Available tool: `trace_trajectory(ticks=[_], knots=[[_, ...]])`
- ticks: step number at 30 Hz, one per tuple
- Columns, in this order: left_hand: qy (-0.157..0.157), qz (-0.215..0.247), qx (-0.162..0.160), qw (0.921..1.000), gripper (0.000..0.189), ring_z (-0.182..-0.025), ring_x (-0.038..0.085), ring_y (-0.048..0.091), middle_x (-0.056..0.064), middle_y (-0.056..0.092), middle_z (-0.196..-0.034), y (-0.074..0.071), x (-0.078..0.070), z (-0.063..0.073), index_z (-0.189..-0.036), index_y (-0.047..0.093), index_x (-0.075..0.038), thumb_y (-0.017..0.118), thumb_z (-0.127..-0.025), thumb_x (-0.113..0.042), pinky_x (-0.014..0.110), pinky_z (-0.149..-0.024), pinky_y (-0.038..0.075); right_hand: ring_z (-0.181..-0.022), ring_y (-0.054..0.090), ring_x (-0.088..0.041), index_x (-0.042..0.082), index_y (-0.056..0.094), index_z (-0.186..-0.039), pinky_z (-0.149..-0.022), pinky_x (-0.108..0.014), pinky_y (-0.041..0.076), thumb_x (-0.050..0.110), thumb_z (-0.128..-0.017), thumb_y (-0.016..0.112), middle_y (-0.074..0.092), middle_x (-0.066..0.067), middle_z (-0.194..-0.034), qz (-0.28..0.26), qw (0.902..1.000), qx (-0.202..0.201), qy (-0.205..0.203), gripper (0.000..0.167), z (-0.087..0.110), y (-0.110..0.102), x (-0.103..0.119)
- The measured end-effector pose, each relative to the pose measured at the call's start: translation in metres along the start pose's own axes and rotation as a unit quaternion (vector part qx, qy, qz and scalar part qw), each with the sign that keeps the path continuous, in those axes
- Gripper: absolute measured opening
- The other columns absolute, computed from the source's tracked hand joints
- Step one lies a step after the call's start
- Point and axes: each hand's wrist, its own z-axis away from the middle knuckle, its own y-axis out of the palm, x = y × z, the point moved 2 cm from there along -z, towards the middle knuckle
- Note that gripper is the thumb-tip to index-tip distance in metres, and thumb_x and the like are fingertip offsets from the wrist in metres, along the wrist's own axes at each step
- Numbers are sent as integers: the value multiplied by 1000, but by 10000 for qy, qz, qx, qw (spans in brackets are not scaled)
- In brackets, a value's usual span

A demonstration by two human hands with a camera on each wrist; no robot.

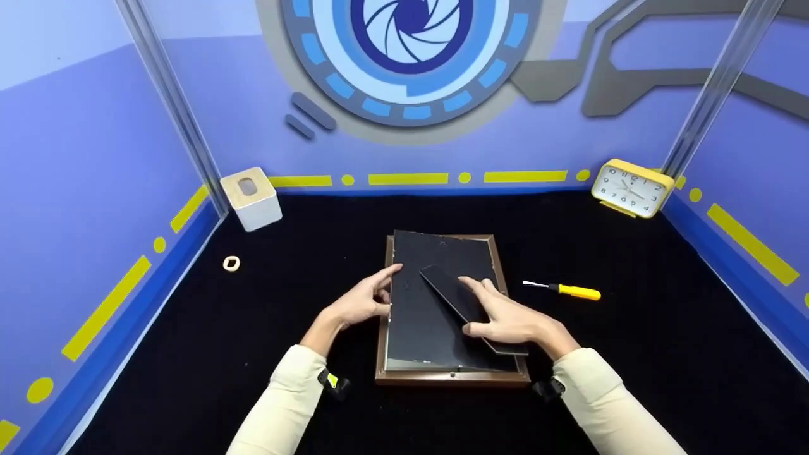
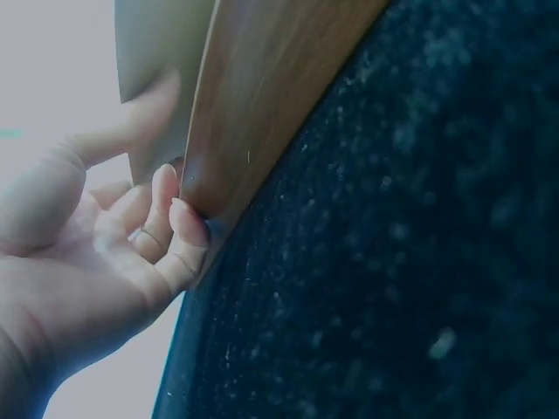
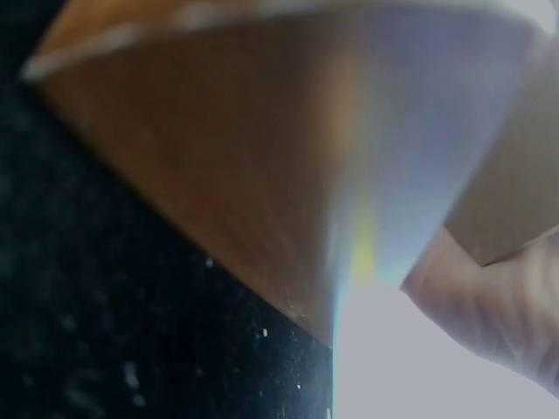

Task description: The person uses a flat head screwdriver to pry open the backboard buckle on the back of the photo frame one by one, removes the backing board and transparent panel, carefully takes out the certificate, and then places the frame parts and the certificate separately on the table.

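A brown wooden picture frame [image 1: 452,378] lies face down on the black cloth. Its black backing board [image 1: 414,335] sits askew over it, with the left edge and lower corner standing proud of the frame. My left hand [image 1: 355,304] is at the board's left edge, index finger and thumb touching it; in the left wrist view bent fingers [image 2: 188,229] rest against the frame's wooden side. My right hand [image 1: 509,316] grips the black easel leg [image 1: 442,284] on the back, thumb on one edge and fingers across the other. The right wrist view is blurred and mostly shows the frame's side.
To the right lies a yellow-handled screwdriver [image 1: 578,292]. A yellow alarm clock [image 1: 633,188] stands at the back right. At the back left is a white box with a wooden top [image 1: 259,212], and a small pale ring [image 1: 226,268] lies in front of it. Blue-purple walls enclose the table.
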Motion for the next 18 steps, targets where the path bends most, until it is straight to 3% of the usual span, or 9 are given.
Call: trace_trajectory(ticks=[5,6,9,11,12,15,16,18], knots=[[-33,760,19,9971,77,-90,13,51,16,32,-158,-3,2,4,-156,28,1,54,-84,13,19,-67,43,-146,12,-48,18,22,-160,-113,-64,22,56,-83,72,18,-33,-158,-157,9995,149,219,100,2,0,-3],[-105,991,-21,9950,72,-89,13,51,17,38,-154,-3,1,4,-156,29,1,53,-88,9,19,-65,43,-147,10,-48,18,22,-160,-113,-65,21,57,-82,73,17,-32,-159,-181,9995,156,229,101,2,-1,-3],[-334,1503,-201,9879,66,-88,14,55,21,43,-147,-2,-2,4,-156,31,-1,57,-95,-2,21,-60,48,-147,9,-49,17,23,-160,-113,-65,19,59,-82,73,19,-31,-159,-221,9994,158,190,101,2,-2,-2],[-439,1731,-266,9836,69,-112,19,58,25,37,-150,0,-3,3,-156,31,-2,63,-95,-5,24,-62,53,-146,9,-49,16,23,-160,-113,-65,20,58,-82,73,19,-32,-158,-241,9995,163,157,102,2,-4,-1],[-440,1806,-275,9822,73,-116,26,58,28,34,-151,1,-3,3,-156,31,-3,67,-94,-6,26,-63,56,-146,10,-48,16,23,-160,-114,-64,21,58,-81,74,19,-33,-158,-231,9995,158,157,103,2,-4,-1],[-372,2041,-315,9777,81,-142,34,34,28,9,-162,4,0,1,-157,30,-3,72,-88,3,28,-67,59,-146,15,-45,17,23,-160,-114,-60,25,60,-80,74,22,-33,-156,-202,9996,141,153,104,2,-5,-2],[-361,2138,-338,9756,81,-143,32,32,27,8,-162,5,0,0,-157,30,-3,71,-87,5,27,-66,58,-146,17,-43,17,23,-160,-113,-58,26,61,-80,74,22,-32,-155,-196,9996,135,158,105,2,-5,-3],[-327,2307,-359,9718,82,-135,29,44,27,5,-162,6,2,-1,-157,30,-4,70,-87,8,25,-63,58,-145,23,-39,18,23,-160,-113,-55,28,62,-80,74,28,-28,-154,-196,9997,99,145,105,2,-5,-4]])
